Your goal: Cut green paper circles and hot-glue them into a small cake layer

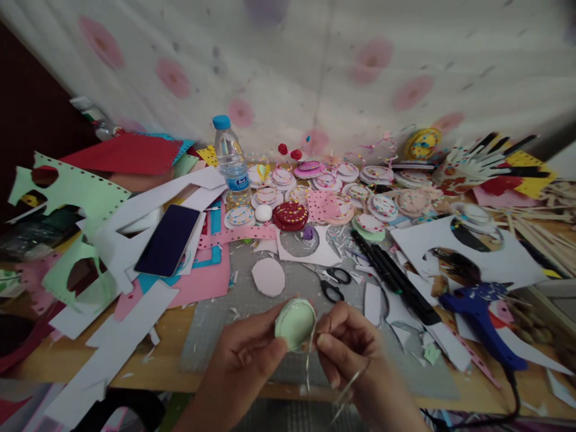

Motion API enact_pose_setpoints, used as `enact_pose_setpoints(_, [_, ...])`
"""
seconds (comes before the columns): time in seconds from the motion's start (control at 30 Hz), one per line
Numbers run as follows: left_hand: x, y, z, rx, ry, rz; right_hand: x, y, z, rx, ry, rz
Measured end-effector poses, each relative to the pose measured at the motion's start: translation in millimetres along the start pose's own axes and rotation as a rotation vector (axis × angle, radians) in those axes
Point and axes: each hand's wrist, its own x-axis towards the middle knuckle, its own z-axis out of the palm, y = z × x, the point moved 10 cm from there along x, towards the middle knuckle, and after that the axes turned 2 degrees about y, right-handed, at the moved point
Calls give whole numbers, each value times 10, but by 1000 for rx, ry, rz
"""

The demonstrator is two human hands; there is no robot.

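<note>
Between the fingers of my left hand (252, 354) is a small round pale green paper disc (297, 325) with a raised rim, tilted toward me. My right hand (348, 348) pinches a thin, shiny pale cord (308, 360) close to the disc's right edge. Part of the cord hangs below the disc, and more of it trails under my right fingers. Just beyond my hands lie a whitish paper circle (269, 277) and black-handled scissors (333, 284), both on the grey cutting mat (216, 336).
Behind the mat sit several decorated paper discs (290, 215) and a water bottle (231, 159). A phone (168, 240) rests on paper scraps at left. At right are a blue glue gun (486, 318) with its cable, black pens (378, 261) and cut white paper (522, 258).
</note>
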Motion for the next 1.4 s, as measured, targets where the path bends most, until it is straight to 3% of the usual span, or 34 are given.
enact_pose_setpoints(0.43, [-26,-15,46,35,-128,-39,5,-46,3,-22,-13,-30])
enact_pose_setpoints(0.77, [9,-17,12,-21,-29,-51,-1,-37,19,-3,2,-4])
enact_pose_setpoints(1.0, [-4,-28,75,26,-108,-96,5,-29,26,0,0,15])
enact_pose_setpoints(1.17, [11,-18,25,19,-35,-60,-3,-12,22,13,8,16])
enact_pose_setpoints(1.4, [22,-31,48,18,-39,-77,3,-17,-20,-17,54,20])
